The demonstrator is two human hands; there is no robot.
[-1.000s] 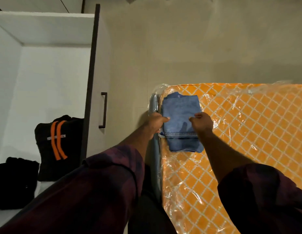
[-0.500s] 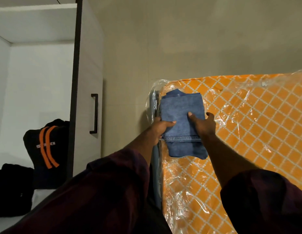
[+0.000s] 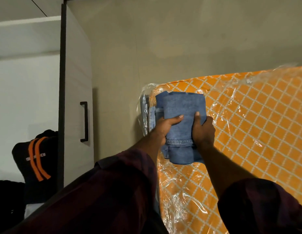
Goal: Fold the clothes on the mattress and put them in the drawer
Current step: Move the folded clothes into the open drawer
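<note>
A folded blue denim garment (image 3: 182, 107) lies at the left corner of the orange mattress (image 3: 256, 124), which is wrapped in clear plastic. My left hand (image 3: 162, 129) grips the bundle's left side, thumb across the top. My right hand (image 3: 203, 130) grips its right side, thumb on top and fingers curled under. The bundle's near end seems raised slightly off the plastic. To the left stands the open white storage compartment (image 3: 26, 102).
Inside the compartment lie a folded black garment with orange stripes (image 3: 37, 157) and another black garment (image 3: 6, 196). Its open door (image 3: 76, 98) with a black handle (image 3: 84, 121) stands between compartment and mattress. Beige floor (image 3: 163, 39) lies beyond.
Both hands have slid from resting on top of the denim to clasping its sides, and the bundle has shifted slightly. The view has swung a little to the left.
</note>
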